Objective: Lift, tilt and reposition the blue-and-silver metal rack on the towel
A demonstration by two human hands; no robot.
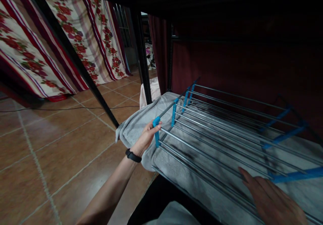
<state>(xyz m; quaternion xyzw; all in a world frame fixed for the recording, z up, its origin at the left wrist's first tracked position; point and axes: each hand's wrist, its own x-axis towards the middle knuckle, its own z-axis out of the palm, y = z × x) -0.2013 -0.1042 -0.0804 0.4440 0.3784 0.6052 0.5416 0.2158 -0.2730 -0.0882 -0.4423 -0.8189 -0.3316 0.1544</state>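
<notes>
A drying rack with metal rods and blue plastic brackets lies on a grey blanket. At its near left corner, my left hand is closed around a blue bracket, thumb on top, with a black band on the wrist. My right hand is at the lower right, over the near rods, fingers stretched out and not wrapped round anything. Whether its fingertips touch a rod, I cannot tell. More blue brackets join the rods on the right, where it is dark.
Black metal posts and a dark overhead frame surround the bed-like surface. A maroon cloth hangs behind the rack. To the left are a brown tiled floor, a thin cable and a floral curtain.
</notes>
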